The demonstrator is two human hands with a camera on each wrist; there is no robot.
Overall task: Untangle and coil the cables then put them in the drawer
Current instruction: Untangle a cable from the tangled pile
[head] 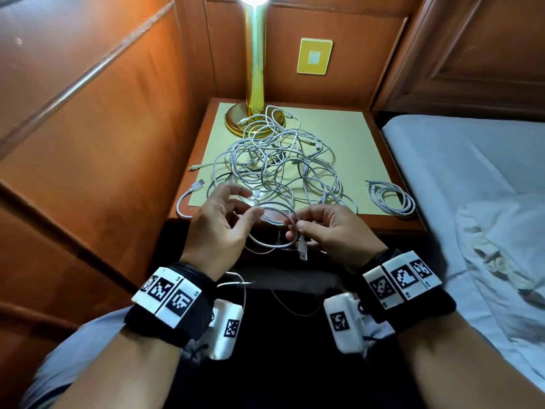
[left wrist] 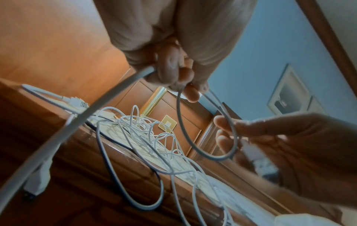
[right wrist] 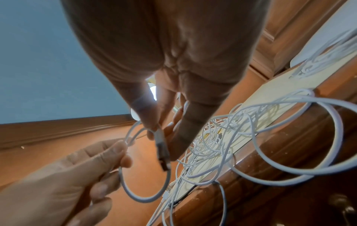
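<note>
Wooden nightstand (head: 380, 219) carrying a cream mat (head: 348, 137), a brass lamp (head: 255, 84) at the far edge, a heap of tangled white cables (head: 280, 163) at centre and one coiled cable (head: 392, 199) at right. Near the front edge, the left hand (head: 218, 228) and right hand (head: 333, 231) are both pinching a single cable loop (head: 274, 225), its USB plug (head: 302, 252) dangling below the right fingers. The drawer is lying out of view.

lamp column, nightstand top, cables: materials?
Lamp column: polished brass-like metal, mirror-bright gold reflections. Nightstand: glossy varnished wood, with a matte cream mat, material unclear. Cables: white, smooth plastic or rubber jacket, bending in loose loops.
</note>
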